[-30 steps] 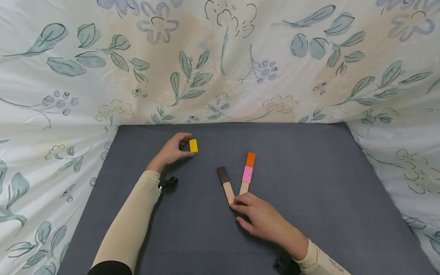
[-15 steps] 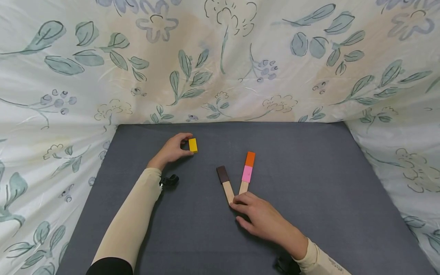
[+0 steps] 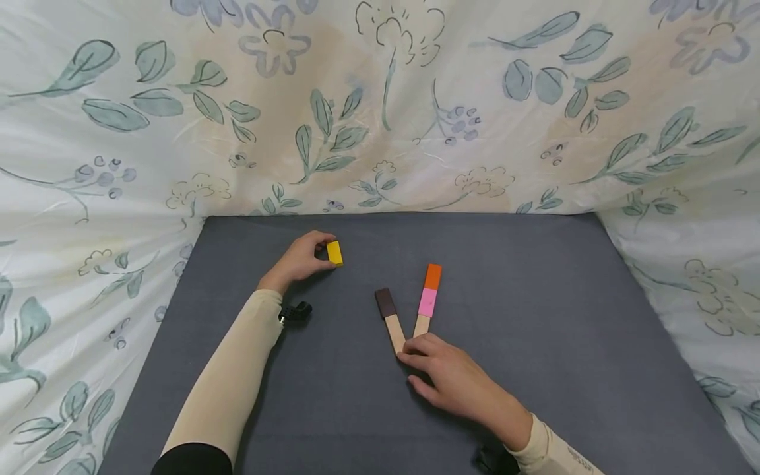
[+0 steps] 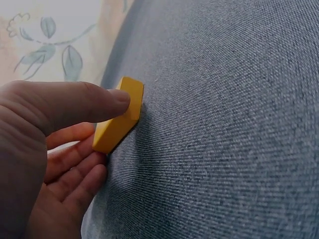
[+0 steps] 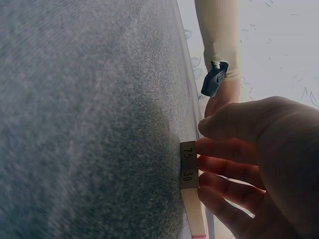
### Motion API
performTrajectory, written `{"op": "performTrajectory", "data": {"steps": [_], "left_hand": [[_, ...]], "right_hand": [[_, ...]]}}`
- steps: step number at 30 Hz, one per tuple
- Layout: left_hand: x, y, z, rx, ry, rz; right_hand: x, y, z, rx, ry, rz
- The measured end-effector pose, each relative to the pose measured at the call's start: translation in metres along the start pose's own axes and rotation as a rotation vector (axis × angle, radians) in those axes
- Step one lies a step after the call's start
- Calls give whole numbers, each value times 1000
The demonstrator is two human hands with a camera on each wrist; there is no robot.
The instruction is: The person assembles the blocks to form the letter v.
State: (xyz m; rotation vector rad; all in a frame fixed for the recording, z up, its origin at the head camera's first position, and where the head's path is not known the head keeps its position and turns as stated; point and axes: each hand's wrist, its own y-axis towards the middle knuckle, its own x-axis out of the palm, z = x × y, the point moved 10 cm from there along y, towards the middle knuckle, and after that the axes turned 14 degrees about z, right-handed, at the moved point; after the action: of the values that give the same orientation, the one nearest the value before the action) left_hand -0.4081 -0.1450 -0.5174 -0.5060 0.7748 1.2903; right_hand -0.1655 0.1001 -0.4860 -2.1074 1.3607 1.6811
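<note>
In the head view my left hand (image 3: 299, 259) pinches a small yellow block (image 3: 335, 253) toward the back left of the table. The left wrist view shows the thumb (image 4: 119, 99) on the block's upper side, with fingers behind and below it. Near the centre, two rows of blocks form a V: a dark brown block (image 3: 385, 303) with a pale wooden one (image 3: 395, 334), and an orange block (image 3: 433, 276), a pink block (image 3: 427, 301) and another pale one (image 3: 421, 324). My right hand (image 3: 445, 373) rests its fingertips at the V's point. Block ends there read 75 (image 5: 188, 153) and 50 (image 5: 188, 177).
A dark grey cloth (image 3: 534, 316) covers the table. White fabric with leaves and flowers (image 3: 404, 132) hangs behind it and along both sides. A black strap-on camera (image 3: 295, 312) sits at the left wrist, and another black device (image 3: 495, 458) at the right.
My left hand has shifted slightly right, its fingers now further over the yellow block, which stays about where it was. The right hand and the V of blocks have not visibly moved.
</note>
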Motion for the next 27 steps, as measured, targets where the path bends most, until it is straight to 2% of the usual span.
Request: {"op": "performTrajectory", "data": {"steps": [27], "left_hand": [[1,-1,-1,-4,-7,11]], "right_hand": [[2,-1,1,-18,-2,28]]}}
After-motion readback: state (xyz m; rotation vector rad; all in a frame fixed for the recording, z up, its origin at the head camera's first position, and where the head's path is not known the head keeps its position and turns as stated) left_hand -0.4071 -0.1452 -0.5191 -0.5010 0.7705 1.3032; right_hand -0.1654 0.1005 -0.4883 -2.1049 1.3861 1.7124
